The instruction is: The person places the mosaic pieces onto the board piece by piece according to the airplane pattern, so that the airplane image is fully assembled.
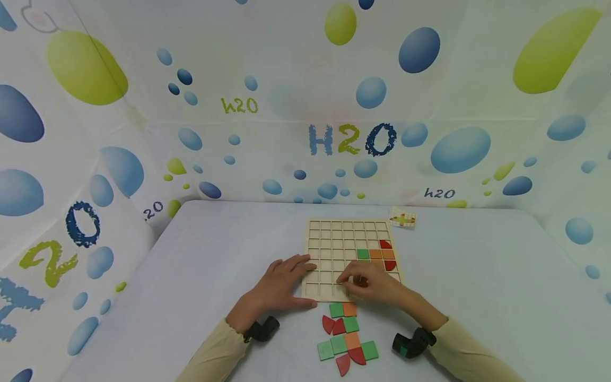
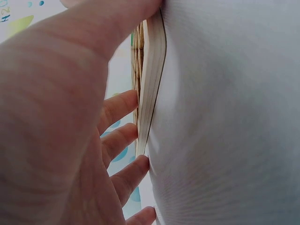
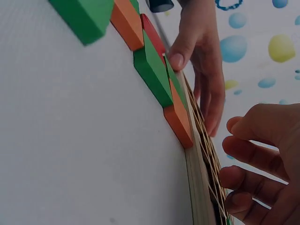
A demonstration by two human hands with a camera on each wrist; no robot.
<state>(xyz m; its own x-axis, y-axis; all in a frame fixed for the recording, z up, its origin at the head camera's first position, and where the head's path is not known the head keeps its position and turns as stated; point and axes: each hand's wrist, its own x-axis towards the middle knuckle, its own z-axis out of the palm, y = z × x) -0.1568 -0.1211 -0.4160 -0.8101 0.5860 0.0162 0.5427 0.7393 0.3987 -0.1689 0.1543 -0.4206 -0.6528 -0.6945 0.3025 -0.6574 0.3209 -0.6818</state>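
Note:
A square wooden grid board [image 1: 329, 254] lies flat on the white table. My left hand [image 1: 284, 284] rests along its left edge, fingers spread and fingertips on the rim; in the left wrist view the fingers [image 2: 119, 110] meet the board's side [image 2: 152, 70]. Over the lower middle cells, my right hand [image 1: 374, 284] hovers with loosely bent fingers. The right wrist view shows these fingers [image 3: 255, 152] with no piece between them. In cells on the right sit a green square [image 1: 363, 254], several orange squares [image 1: 388, 254] and red quarter circles [image 1: 390, 265].
Loose pieces lie below the board: green squares [image 1: 326, 350], orange squares [image 1: 351, 339] and red quarter circles [image 1: 342, 365]. A small pattern card [image 1: 402, 217] is beside the board's far right corner. Behind the table hangs a dotted curtain [image 1: 286, 159].

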